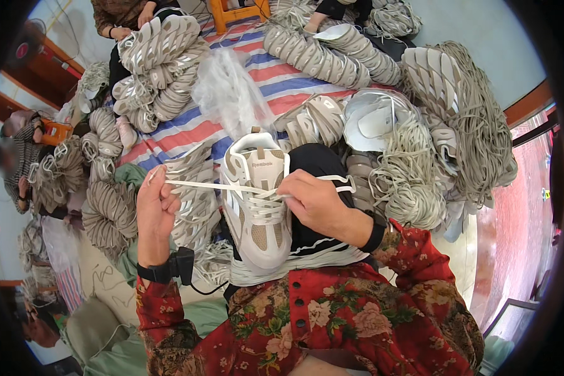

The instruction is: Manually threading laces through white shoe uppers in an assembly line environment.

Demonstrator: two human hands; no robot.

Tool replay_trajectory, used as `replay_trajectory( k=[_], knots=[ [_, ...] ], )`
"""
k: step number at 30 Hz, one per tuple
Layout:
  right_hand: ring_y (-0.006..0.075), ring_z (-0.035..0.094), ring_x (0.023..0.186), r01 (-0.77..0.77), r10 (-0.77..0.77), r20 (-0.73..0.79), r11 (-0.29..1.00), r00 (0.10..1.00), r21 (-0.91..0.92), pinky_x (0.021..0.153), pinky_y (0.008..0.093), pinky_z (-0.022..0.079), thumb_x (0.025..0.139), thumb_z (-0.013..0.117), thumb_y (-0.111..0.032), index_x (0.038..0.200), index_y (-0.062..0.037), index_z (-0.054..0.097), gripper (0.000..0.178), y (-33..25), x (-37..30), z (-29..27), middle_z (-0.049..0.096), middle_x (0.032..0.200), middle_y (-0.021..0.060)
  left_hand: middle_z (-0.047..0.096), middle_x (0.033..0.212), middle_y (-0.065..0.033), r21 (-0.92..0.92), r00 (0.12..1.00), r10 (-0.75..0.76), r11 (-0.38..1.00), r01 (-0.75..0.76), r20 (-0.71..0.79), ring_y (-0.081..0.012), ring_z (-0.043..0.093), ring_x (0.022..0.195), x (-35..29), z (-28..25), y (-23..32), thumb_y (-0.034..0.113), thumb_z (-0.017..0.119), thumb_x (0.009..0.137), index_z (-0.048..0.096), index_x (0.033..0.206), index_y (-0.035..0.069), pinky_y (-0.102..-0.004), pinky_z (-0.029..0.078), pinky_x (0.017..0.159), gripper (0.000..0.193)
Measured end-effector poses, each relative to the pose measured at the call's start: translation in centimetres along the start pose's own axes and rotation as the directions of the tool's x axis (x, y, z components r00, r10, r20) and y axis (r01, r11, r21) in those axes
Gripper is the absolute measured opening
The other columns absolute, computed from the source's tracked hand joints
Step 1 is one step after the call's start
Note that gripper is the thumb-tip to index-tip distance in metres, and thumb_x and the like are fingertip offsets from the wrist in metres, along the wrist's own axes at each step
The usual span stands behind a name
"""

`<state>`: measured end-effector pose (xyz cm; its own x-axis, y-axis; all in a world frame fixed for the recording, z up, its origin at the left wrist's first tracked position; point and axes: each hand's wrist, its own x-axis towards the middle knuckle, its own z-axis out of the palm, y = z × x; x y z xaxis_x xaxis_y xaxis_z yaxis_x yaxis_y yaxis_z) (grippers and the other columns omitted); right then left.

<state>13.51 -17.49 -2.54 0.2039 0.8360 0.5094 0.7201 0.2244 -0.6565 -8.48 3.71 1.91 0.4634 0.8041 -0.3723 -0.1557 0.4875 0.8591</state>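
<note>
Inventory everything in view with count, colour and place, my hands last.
Laced mesh sneaker: one, beige and white, centre
Flat shoelace: one stretched out, cream, left of the sneaker
Nested shoe-upper bundles: many, beige and white, left, right, top
Loose laces: many, beige, right
Striped plastic sheet: at least one, red, white, blue, upper centre
Crinkled plastic bag: at least one, clear, upper centre
Plastic stools: at least two, orange, top, left
Draped cloth: count unclear, green, lower left
Other people: at least three, varied clothing, top, left
Floral top: one, red, on you
Wrist straps: two, black, one per wrist
Left hand: one, bare, pinching the shoelace
Right hand: one, bare, at the sneaker
</note>
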Motion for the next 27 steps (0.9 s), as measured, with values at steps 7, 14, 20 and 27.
replay_trajectory(
  k=[7, 14, 20, 27],
  knots=[
    [0.0051, 0.047, 0.042, -0.719, 0.662, 0.404, 0.305, 0.632, 0.625, 0.036, 0.0202, 0.035, 0.087, 0.061, -0.01, 0.098, 0.0021, 0.062, 0.016, -0.6, 0.8, -2.1, 0.066, 0.077, 0.0057, 0.033, 0.058, 0.0072, -0.06, 0.989, 0.073, 0.995, -0.081, -0.126, -0.0041, 0.028, 0.043, 2.0, -2.5, 0.4, 0.02, 0.058, 0.093, 0.053, 0.097, 0.011, -0.0196, 0.026, 0.041, 0.012],
    [0.0278, 0.058, 0.055, -0.071, 0.072, -0.02, 0.997, 0.997, 0.04, 0.053, 0.0356, 0.048, 0.092, 0.052, -0.022, 0.094, -0.001, 0.06, 0.022, 2.6, -1.1, -1.2, 0.063, 0.072, 0.0115, 0.029, 0.055, 0.009, 0.038, 0.994, 0.022, 0.999, -0.018, -0.105, -0.0033, 0.025, 0.043, 2.3, -4.0, 2.1, 0.021, 0.056, 0.094, 0.053, 0.095, 0.013, -0.0198, 0.021, 0.038, 0.009],
    [0.0196, 0.059, 0.056, -0.619, 0.49, 0.535, 0.781, 0.688, 0.08, 0.051, 0.0352, 0.044, 0.089, 0.054, -0.029, 0.084, -0.005, 0.061, 0.025, 3.1, -4.8, -8.7, 0.059, 0.064, 0.0071, 0.036, 0.056, 0.0083, 0.257, 0.973, -0.158, 0.946, 0.198, -0.169, -0.0017, 0.025, 0.042, 1.1, -8.8, -0.2, 0.026, 0.055, 0.093, 0.058, 0.099, 0.01, -0.0182, 0.021, 0.037, 0.017],
    [0.0357, 0.061, 0.069, -0.645, 0.751, 0.15, 0.636, 0.643, -0.424, 0.067, 0.0416, 0.048, 0.089, 0.051, -0.025, 0.091, -0.0025, 0.064, 0.026, 8.7, -9.3, -11.4, 0.064, 0.078, 0.0161, 0.042, 0.059, 0.0053, 0.36, 0.884, -0.33, 0.822, 0.441, -0.331, -0.0023, 0.027, 0.043, 0.9, -8.3, -6.4, 0.031, 0.048, 0.094, 0.054, 0.084, 0.01, -0.0189, 0.021, 0.038, 0.024]
  ],
)
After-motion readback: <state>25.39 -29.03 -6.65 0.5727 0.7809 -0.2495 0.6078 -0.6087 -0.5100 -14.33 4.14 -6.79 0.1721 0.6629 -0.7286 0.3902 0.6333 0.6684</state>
